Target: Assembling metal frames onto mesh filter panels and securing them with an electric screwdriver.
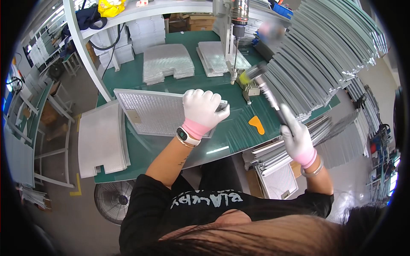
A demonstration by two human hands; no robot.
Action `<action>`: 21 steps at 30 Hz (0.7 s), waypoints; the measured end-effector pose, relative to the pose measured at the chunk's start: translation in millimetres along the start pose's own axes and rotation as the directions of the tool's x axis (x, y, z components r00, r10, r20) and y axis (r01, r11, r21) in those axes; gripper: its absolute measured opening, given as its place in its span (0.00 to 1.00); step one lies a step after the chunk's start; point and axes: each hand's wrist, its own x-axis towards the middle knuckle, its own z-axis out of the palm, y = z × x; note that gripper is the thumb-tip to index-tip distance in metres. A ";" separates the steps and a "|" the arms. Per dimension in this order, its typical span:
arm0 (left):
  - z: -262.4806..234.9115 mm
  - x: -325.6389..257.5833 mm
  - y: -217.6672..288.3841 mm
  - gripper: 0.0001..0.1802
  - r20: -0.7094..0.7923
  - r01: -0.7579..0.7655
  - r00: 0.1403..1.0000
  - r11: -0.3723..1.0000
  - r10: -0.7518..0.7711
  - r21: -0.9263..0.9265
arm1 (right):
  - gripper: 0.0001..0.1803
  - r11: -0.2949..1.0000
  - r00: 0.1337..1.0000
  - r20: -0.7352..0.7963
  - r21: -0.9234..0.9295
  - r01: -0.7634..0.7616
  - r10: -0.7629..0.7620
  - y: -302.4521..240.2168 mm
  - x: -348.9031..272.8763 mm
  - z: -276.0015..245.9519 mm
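The green tabletop (141,153) carries a tall pile of grey metal strips (318,55) along its right edge, and a stack of pale mesh sheets (100,141) overlaps its left end. Between them, near the front edge and left of its middle, a framed mesh panel (158,112) stands tilted on the tabletop. It is probably light for its size — stiff along the frame, softer and easy to dent across the mesh. The frame's edges or corners look the safest hold; the smooth metal may slide a little under gloves.

The left grip (200,110), gloved in white, is curled firmly around the panel's upper right corner. The right grip (295,138) is closed on the dark handle of a mallet (268,91), its yellow-green head blurred above the tabletop's right half. An orange scraper-shaped piece (256,125) lies by the front edge.

Writing is scarce: pale lettering crosses the black shirt (205,200), and the wristwatch (182,134) has a lit face too small to read. A tan patch (133,116) on the panel shows no legible print — nor does the mallet.
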 end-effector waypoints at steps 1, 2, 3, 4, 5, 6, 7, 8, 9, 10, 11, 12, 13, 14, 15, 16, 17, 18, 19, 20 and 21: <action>-1.0 -0.2 -0.5 0.17 -0.012 0.000 1.000 1.000 0.000 0.010 | 0.32 0.992 0.990 -0.119 0.109 -0.059 0.072 -3.5 -2.4 4.6; -2.8 -1.2 -1.5 0.17 -0.012 0.004 1.000 1.000 -0.004 0.018 | 0.32 0.992 0.991 -0.116 0.113 -0.052 0.065 -2.6 -2.5 12.0; -1.7 -0.7 -0.3 0.17 0.011 0.010 1.000 0.999 -0.010 0.034 | 0.32 1.000 0.999 -0.040 -0.009 0.007 -0.007 2.2 -4.8 22.4; 2.7 -0.1 1.9 0.17 0.038 0.010 0.999 0.999 -0.012 0.049 | 0.32 0.990 0.997 0.041 -0.121 0.069 -0.065 11.1 -9.3 36.7; 4.8 0.6 2.0 0.17 0.037 0.004 0.999 0.999 -0.006 0.047 | 0.32 0.995 0.997 0.031 0.057 -0.079 0.077 17.1 -16.1 57.7; 1.7 0.0 -0.9 0.17 0.022 0.001 1.000 0.999 -0.002 0.042 | 0.33 0.991 0.994 0.013 0.074 -0.111 0.110 26.3 -15.2 68.7; 3.0 0.5 -0.6 0.17 0.003 -0.001 1.000 1.000 0.001 0.023 | 0.32 0.979 0.984 0.074 0.108 -0.170 0.163 43.6 -18.5 82.0; 2.0 1.5 -0.5 0.17 -0.003 0.001 1.000 1.000 -0.001 0.029 | 0.31 0.964 0.969 0.138 0.143 -0.223 0.204 62.3 -19.7 99.6; 2.5 0.6 2.0 0.18 -0.016 -0.008 1.000 1.000 0.008 0.003 | 0.31 0.965 0.969 0.138 0.140 -0.224 0.205 82.0 -23.4 123.9; 3.1 0.3 3.2 0.18 -0.030 -0.020 0.999 1.000 0.019 -0.023 | 0.31 0.957 0.945 0.195 0.071 -0.281 0.263 101.4 -25.8 149.2; 2.3 -0.2 2.1 0.19 -0.062 -0.026 0.998 0.999 0.024 -0.028 | 0.31 0.945 0.915 0.251 0.001 -0.327 0.317 110.0 -23.8 162.7; -0.2 -1.3 0.5 0.19 -0.063 -0.024 0.998 1.000 0.022 -0.018 | 0.31 0.948 0.917 0.254 0.005 -0.319 0.307 105.4 -12.2 165.2; -2.9 -0.8 0.6 0.19 -0.050 -0.019 0.999 1.000 0.019 -0.008 | 0.32 0.937 0.889 0.309 -0.193 -0.290 0.338 97.0 9.3 163.9; -2.7 1.1 3.6 0.19 -0.038 -0.015 0.999 1.000 0.014 -0.011 | 0.34 0.888 0.852 0.350 -0.389 -0.245 0.389 97.5 30.3 157.3; -3.1 3.6 8.6 0.19 -0.038 -0.017 0.999 1.000 0.017 -0.013 | 0.40 0.974 0.985 0.091 -0.182 -0.131 0.150 118.2 58.8 157.8; -4.7 3.8 9.2 0.18 -0.054 -0.012 0.998 1.000 0.011 -0.023 | 0.42 0.996 0.981 -0.189 -0.087 0.025 -0.041 110.3 107.5 140.9; -9.3 2.0 6.6 0.18 -0.070 0.000 0.998 1.000 -0.001 -0.023 | 0.43 0.977 0.884 -0.418 -0.050 0.208 -0.210 66.4 151.8 102.1; -7.2 2.4 9.5 0.18 -0.070 -0.002 0.998 1.000 0.000 -0.027 | 0.43 0.954 0.795 -0.586 0.115 0.275 -0.159 63.5 193.0 80.9; -7.8 0.3 7.5 0.18 -0.039 0.019 0.999 1.000 -0.019 -0.001 | 0.42 0.798 0.759 -0.647 0.422 0.430 -0.067 20.1 224.9 55.6; -7.0 -0.5 7.2 0.18 -0.013 0.037 0.999 0.999 -0.037 0.017 | 0.37 0.702 0.777 -0.629 0.544 0.459 -0.021 -17.0 246.5 32.0; -1.5 3.7 13.8 0.18 -0.016 0.025 1.000 1.000 -0.025 -0.005 | 0.30 0.803 0.671 -0.680 0.203 0.560 -0.296 5.1 279.3 5.2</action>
